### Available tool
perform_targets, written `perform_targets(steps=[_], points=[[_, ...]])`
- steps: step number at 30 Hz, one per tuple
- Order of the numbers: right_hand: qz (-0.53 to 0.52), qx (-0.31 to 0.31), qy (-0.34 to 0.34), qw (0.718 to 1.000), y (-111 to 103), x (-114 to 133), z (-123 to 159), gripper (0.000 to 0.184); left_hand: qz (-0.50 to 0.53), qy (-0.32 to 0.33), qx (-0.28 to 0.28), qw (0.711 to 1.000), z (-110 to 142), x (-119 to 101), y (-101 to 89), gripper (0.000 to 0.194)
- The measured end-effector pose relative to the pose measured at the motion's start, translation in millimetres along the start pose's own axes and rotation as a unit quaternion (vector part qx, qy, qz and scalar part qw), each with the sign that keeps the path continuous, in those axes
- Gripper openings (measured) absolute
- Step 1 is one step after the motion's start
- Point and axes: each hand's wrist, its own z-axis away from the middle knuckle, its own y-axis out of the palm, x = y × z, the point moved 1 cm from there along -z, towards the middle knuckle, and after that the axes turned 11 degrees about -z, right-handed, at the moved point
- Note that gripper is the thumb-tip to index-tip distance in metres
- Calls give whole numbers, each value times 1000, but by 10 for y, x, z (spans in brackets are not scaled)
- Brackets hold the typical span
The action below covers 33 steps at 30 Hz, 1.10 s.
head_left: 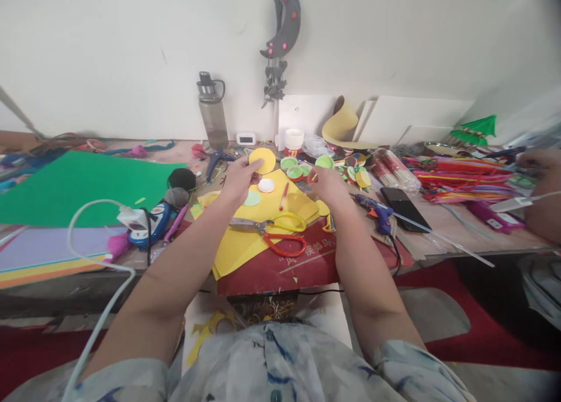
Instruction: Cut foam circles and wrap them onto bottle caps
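Note:
My left hand (pixel 239 183) pinches a round yellow disc (pixel 262 160) at its edge, above the yellow sheets (pixel 239 250). Fingers curled, my right hand (pixel 329 184) is beside several green round pieces (pixel 294 173); a small reddish thing shows at its fingertips, too small to name. Between the hands lie a white disc (pixel 266 185), a pale green disc (pixel 251 198) and a red pen (pixel 284 197). Scissors (pixel 287 244) with one yellow and one red handle rest on the yellow sheets, blades pointing left.
Right of my forearm are a blue glue gun (pixel 382 215), a black phone (pixel 405 208) and bundled colored strips (pixel 464 177). Another person's hand (pixel 539 159) is at the far right. Leftward lie a green sheet (pixel 87 186) and a white cable (pixel 94 202). A bottle (pixel 213 118) stands behind.

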Motion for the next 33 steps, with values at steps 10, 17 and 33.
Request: perform_targets(steps=[10, 17, 33], points=[[101, 42, -38, 993, -67, -84, 107, 37, -12, -5, 7, 1000, 3, 9, -16, 31], [159, 96, -40, 982, 65, -253, -2, 32, -88, -10, 8, 996, -46, 31, -85, 25], [-313, -112, -43, 942, 82, 17, -9, 18, -492, -11, 232, 839, 26, -60, -177, 25]])
